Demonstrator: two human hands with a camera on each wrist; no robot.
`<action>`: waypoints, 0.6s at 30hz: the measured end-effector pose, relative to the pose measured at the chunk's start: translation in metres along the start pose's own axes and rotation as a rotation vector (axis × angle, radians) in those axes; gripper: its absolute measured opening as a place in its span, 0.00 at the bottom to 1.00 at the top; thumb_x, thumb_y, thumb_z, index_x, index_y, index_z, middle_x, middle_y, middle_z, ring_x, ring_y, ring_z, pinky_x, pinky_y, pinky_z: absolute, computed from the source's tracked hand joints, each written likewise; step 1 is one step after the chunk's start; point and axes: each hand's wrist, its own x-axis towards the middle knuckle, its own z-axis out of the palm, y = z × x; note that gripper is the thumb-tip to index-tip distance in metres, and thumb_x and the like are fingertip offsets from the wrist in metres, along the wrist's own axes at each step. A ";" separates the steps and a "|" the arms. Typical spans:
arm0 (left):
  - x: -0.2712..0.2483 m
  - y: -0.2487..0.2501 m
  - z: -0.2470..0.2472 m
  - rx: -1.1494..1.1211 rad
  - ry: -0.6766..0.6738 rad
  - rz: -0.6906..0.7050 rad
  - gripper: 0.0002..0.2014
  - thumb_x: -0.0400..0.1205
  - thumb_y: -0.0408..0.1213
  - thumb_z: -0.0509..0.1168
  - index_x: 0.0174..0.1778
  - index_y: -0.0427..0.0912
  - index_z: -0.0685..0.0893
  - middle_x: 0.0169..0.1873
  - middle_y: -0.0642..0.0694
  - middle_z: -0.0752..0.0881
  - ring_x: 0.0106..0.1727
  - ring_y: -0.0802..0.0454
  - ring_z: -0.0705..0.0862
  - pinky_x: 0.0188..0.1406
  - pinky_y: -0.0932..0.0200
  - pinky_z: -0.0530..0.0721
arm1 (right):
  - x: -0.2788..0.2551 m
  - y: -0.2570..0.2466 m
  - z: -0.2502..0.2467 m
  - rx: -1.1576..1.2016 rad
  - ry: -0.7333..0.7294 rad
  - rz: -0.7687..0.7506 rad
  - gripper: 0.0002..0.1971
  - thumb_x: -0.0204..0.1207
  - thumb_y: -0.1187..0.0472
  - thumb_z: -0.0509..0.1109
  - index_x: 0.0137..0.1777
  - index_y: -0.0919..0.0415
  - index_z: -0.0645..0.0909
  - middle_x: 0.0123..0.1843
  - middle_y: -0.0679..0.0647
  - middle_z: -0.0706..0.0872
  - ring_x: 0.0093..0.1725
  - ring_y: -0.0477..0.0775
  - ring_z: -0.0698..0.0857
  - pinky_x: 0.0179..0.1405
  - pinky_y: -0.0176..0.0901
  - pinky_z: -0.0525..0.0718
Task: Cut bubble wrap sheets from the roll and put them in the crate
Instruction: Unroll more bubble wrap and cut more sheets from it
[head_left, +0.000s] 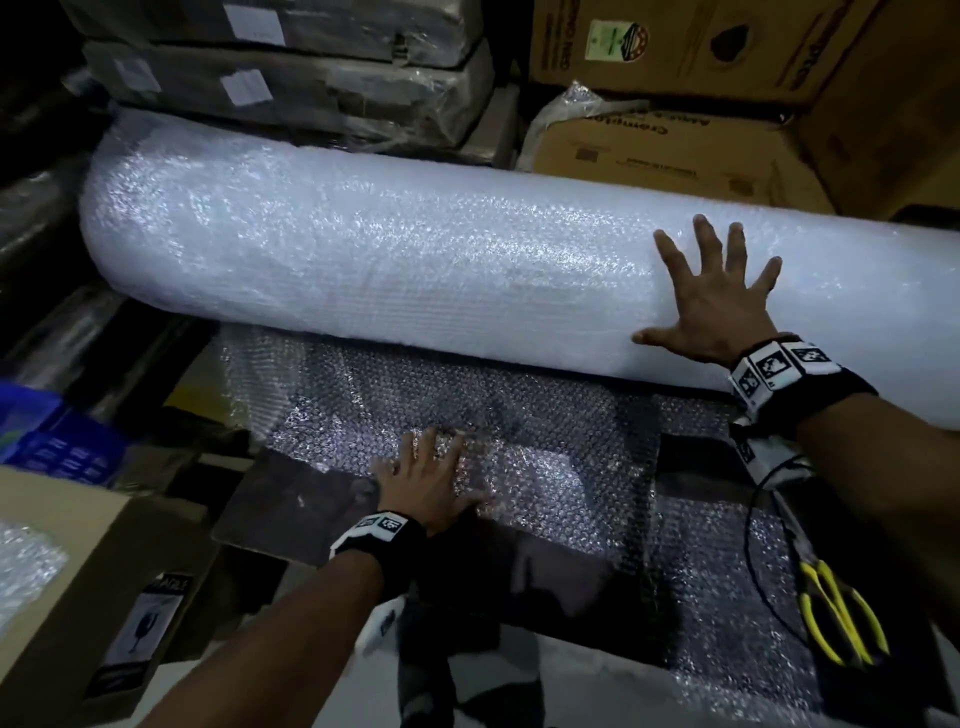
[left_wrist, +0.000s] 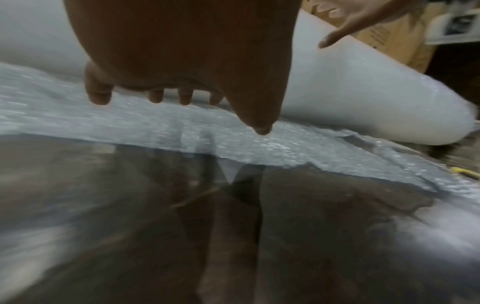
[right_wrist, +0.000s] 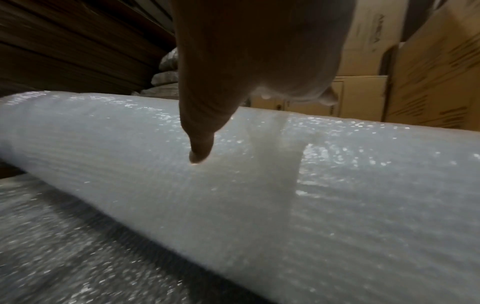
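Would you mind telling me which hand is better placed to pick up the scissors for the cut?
Probably the right hand. It lies open on the roll, on the same side as the yellow-handled scissors. The left hand presses the unrolled sheet flat.

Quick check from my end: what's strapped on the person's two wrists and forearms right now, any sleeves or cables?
No sleeves in view; both forearms are bare. The left hand has a black wristband bearing white blocks printed with black square markers. The right hand wears a similar black band with a row of white marker blocks, and a thin black cable loops down from it. No gloves or rings are discernible.
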 end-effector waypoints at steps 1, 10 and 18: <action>-0.001 -0.011 -0.002 0.008 0.042 -0.015 0.46 0.76 0.77 0.53 0.87 0.61 0.47 0.88 0.46 0.47 0.87 0.36 0.47 0.76 0.22 0.55 | -0.003 -0.006 0.000 -0.009 0.055 -0.020 0.61 0.65 0.27 0.74 0.87 0.42 0.37 0.89 0.57 0.37 0.87 0.72 0.37 0.73 0.91 0.46; -0.013 -0.128 0.000 0.048 0.077 -0.204 0.45 0.81 0.72 0.53 0.87 0.48 0.49 0.88 0.42 0.46 0.87 0.38 0.45 0.78 0.23 0.54 | -0.055 -0.119 0.048 0.007 0.172 -0.290 0.40 0.79 0.38 0.66 0.86 0.54 0.58 0.88 0.63 0.55 0.87 0.69 0.49 0.78 0.84 0.52; -0.017 -0.171 -0.001 0.179 0.019 -0.072 0.41 0.82 0.71 0.51 0.88 0.58 0.45 0.87 0.44 0.47 0.86 0.39 0.48 0.77 0.24 0.56 | -0.140 -0.194 0.139 0.057 -0.381 -0.322 0.39 0.82 0.30 0.53 0.88 0.45 0.48 0.91 0.53 0.43 0.88 0.65 0.39 0.79 0.81 0.48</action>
